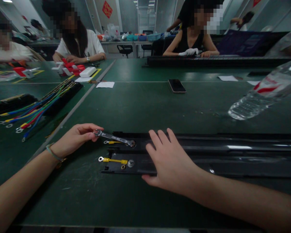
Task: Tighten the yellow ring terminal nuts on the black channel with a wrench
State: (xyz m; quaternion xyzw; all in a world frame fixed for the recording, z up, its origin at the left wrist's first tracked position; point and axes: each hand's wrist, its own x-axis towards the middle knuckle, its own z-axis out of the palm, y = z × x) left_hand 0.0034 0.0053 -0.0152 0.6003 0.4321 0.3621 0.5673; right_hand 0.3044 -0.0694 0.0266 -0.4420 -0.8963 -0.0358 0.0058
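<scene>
My left hand (81, 136) pinches one end of a silver wrench (116, 138). The wrench's far end sits around a nut (133, 143) near the left end of the farther black channel (196, 144). Beneath the wrench lies a short yellow wire with a ring terminal (111, 142), partly hidden. My right hand (168, 160) rests with spread fingers across the two black channels and holds nothing between them. On the nearer channel (140, 166), a second yellow wire (115, 160) runs to a bolt with a washer (130, 163), and a brass-coloured nut (123, 167) lies beside it.
A water bottle (264, 92) leans in at the right. Farther back lies a phone (177, 86). Bundled coloured cables with ring terminals (36, 113) lie at the left. Across the green table (140, 106), several people work; one wears a white glove (189, 51) beside a long black bar (208, 61).
</scene>
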